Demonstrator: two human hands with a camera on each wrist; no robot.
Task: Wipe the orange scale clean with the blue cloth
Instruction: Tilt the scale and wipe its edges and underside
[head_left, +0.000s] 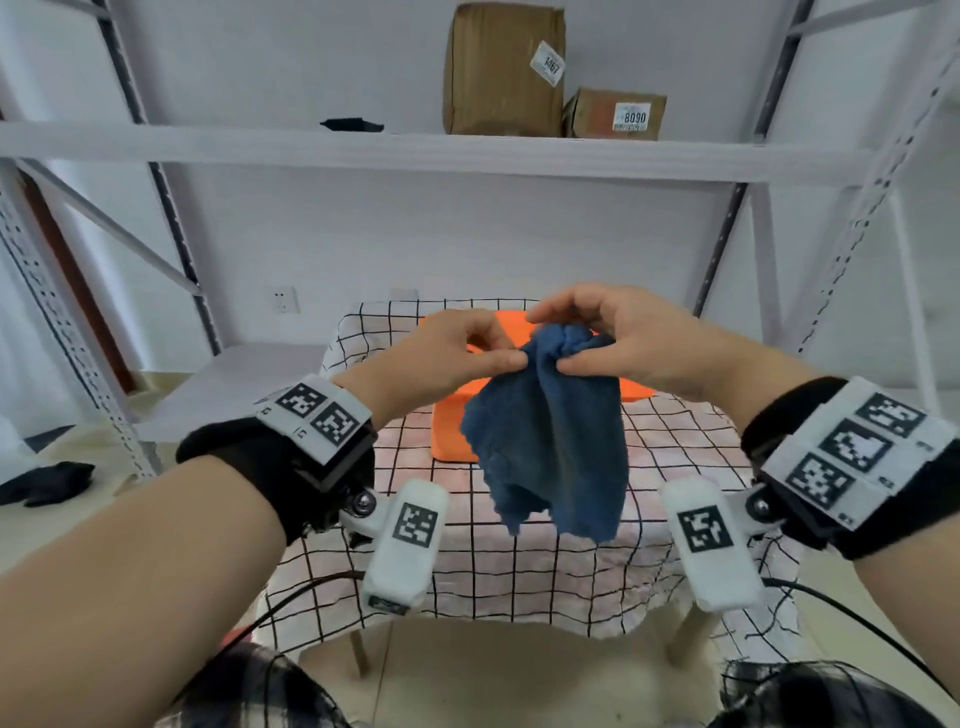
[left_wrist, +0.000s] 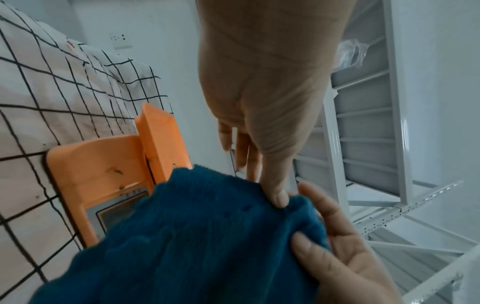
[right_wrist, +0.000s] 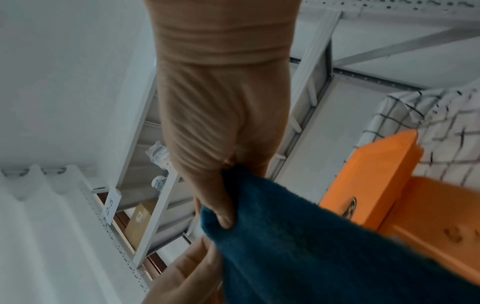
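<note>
White metal shelving behind; small counter draped in black-grid white fabric. Boxy orange plastic scale sits on it. Fluffy blue terry cloth hangs above the scale, off its surface. Left hand and right hand both pinch its bunched top. Advice: gather into a firm pad before lowering; loose tails would drag.
</note>
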